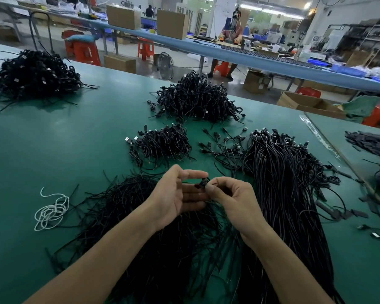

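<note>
black cable piece (pixel 203 183) sits raised over the green table (pixel 53 150), between both hands and above a loose pile of black strands (pixel 140 227). right hand (pixel 230 198) is curled, thumb and forefinger pinching it tight. left hand (pixel 178 194) turns palm inward, thumb above, fingers nearly straight beneath; i cannot tell if they touch it. it looks small, dark and bunched.

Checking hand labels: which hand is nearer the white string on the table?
Left. The left hand is right of the white string; the right hand lies farther right.
</note>
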The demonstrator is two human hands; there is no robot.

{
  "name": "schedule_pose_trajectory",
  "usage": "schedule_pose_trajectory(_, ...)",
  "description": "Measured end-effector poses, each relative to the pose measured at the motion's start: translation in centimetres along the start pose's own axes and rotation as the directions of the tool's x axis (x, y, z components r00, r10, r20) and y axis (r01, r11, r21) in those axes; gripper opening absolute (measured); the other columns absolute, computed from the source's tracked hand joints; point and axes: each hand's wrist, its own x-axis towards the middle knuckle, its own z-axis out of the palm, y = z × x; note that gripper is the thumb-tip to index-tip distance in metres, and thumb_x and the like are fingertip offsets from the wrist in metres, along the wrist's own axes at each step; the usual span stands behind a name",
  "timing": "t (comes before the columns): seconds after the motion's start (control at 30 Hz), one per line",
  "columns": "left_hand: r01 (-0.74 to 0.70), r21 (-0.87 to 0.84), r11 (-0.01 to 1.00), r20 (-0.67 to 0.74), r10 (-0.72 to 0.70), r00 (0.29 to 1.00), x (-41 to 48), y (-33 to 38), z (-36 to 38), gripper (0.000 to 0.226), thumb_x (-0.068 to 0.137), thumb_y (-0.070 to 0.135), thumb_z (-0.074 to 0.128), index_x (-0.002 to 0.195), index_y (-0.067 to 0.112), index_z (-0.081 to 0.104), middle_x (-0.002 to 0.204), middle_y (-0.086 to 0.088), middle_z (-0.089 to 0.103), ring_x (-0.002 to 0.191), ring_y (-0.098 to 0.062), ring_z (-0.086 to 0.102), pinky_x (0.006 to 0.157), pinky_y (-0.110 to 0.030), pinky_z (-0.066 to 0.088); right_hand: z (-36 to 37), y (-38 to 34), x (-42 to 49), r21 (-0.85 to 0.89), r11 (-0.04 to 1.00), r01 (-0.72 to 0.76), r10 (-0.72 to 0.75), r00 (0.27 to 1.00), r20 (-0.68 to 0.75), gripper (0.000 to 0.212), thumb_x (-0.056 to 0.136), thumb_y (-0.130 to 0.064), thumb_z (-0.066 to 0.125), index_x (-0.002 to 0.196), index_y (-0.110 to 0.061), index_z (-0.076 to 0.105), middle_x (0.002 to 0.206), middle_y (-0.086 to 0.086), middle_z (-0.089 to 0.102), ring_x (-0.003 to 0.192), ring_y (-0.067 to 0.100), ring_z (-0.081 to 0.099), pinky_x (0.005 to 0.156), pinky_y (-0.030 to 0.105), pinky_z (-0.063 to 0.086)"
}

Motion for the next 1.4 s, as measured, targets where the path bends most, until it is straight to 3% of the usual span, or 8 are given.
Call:
schedule_pose_trajectory(0.13, -0.130, 0.107, 0.986, -0.003, 0.131, 0.991, 0.3, -0.3, -0.3, 0.029, 0.073, 0.019, 0.079, 0.098, 0.008, 0.067, 0.075, -0.010, 0.070, 0.061, -0.018, 0.066, 0.056, -0.026, 0.057, 0.0, 0.5, -0.2, 0.032, 0.998, -0.050, 0.046, 0.995, 0.092, 0.008, 0.089, -0.020, 0.069, 0.087, -0.013, 0.074, 0.082, 0.001, 0.075, 0.080, 0.011, 0.070, 0.074, 0.019, 0.053)
schedule_pose_trajectory(0.37, -0.262, 0.322, 0.910, -0.054, 0.294, 0.954, 2.9, 0.2, -2.6, 0.032, 0.075, -0.001, 0.077, 0.102, 0.010, 0.064, 0.092, -0.012, 0.077, 0.081, -0.022, 0.074, 0.072, -0.031, 0.061, -1.4, 2.8, 0.6, -0.131, 0.968, -0.214, 0.217, 0.976, 0.014, 0.009, 0.096, -0.031, 0.063, 0.101, -0.024, 0.066, 0.079, -0.007, 0.068, 0.060, 0.004, 0.057, 0.060, 0.017, 0.047)
schedule_pose_trajectory(0.6, -0.237, 0.690, 0.684, -0.429, 0.651, 0.626, 10.8, 4.6, -7.2, 0.025, 0.092, 0.010, 0.069, 0.107, 0.030, 0.064, 0.109, 0.001, 0.069, 0.093, -0.012, 0.065, 0.082, -0.024, 0.052, -5.0, 6.4, 0.3, -0.741, 0.600, -0.301, 0.167, 0.953, -0.252, 0.016, 0.100, -0.029, 0.055, 0.114, -0.025, 0.060, 0.108, -0.010, 0.057, 0.096, 0.006, 0.056, 0.082, 0.029, 0.053)
schedule_pose_trajectory(0.7, -0.042, 0.796, 0.604, -0.387, 0.562, 0.731, 12.9, 5.5, -8.5, 0.039, 0.099, 0.013, 0.060, 0.137, 0.021, 0.055, 0.133, -0.007, 0.060, 0.098, -0.014, 0.057, 0.089, -0.025, 0.046, -5.5, 6.7, 1.1, -0.785, 0.526, -0.326, 0.144, 0.944, -0.296, 0.033, 0.101, -0.034, 0.051, 0.130, -0.019, 0.054, 0.118, -0.004, 0.056, 0.106, 0.013, 0.055, 0.085, 0.031, 0.052)
schedule_pose_trajectory(0.8, 0.123, 0.889, 0.441, -0.316, 0.396, 0.862, 13.0, 5.8, -8.7, 0.051, 0.100, 0.018, 0.056, 0.149, 0.025, 0.041, 0.147, -0.012, 0.048, 0.095, -0.021, 0.062, 0.083, -0.033, 0.054, -5.1, 6.8, 2.2, -0.877, 0.350, -0.329, 0.205, 0.941, -0.271, 0.032, 0.102, -0.041, 0.046, 0.115, -0.015, 0.060, 0.107, 0.000, 0.062, 0.101, 0.020, 0.059, 0.086, 0.036, 0.052)
schedule_pose_trajectory(0.93, 0.095, 0.950, 0.296, -0.243, 0.513, 0.824, 12.1, 5.3, -7.8, 0.055, 0.100, 0.017, 0.054, 0.151, 0.030, 0.037, 0.159, -0.015, 0.027, 0.146, -0.034, 0.023, 0.120, -0.050, 0.021, -4.3, 6.9, 3.6, -0.890, 0.253, -0.379, 0.198, 0.921, -0.335, 0.032, 0.101, -0.042, 0.047, 0.085, -0.016, 0.058, 0.087, 0.000, 0.063, 0.086, 0.023, 0.061, 0.080, 0.037, 0.053)
schedule_pose_trajectory(1.07, -0.069, 0.979, 0.189, -0.081, 0.684, 0.725, 10.8, 3.7, -6.2, 0.031, 0.095, 0.005, 0.056, 0.122, 0.020, 0.063, 0.132, -0.006, 0.052, 0.129, -0.023, 0.044, 0.106, -0.029, 0.029, -4.3, 7.0, 5.0, -0.835, 0.277, -0.476, 0.299, 0.868, -0.395, 0.025, 0.099, -0.034, 0.051, 0.093, -0.013, 0.062, 0.092, 0.003, 0.067, 0.089, 0.025, 0.063, 0.083, 0.036, 0.052)
schedule_pose_trajectory(1.4, -0.316, 0.900, 0.299, 0.129, 0.509, 0.851, 7.9, -0.5, -2.3, 0.023, 0.096, 0.007, 0.059, 0.095, 0.029, 0.062, 0.091, 0.021, 0.061, 0.085, 0.008, 0.057, 0.072, -0.003, 0.044, -3.3, 6.8, 5.2, -0.859, 0.203, -0.469, 0.304, 0.864, -0.400, 0.015, 0.100, -0.028, 0.052, 0.095, -0.014, 0.051, 0.108, 0.008, 0.064, 0.102, 0.029, 0.060, 0.080, 0.037, 0.043)
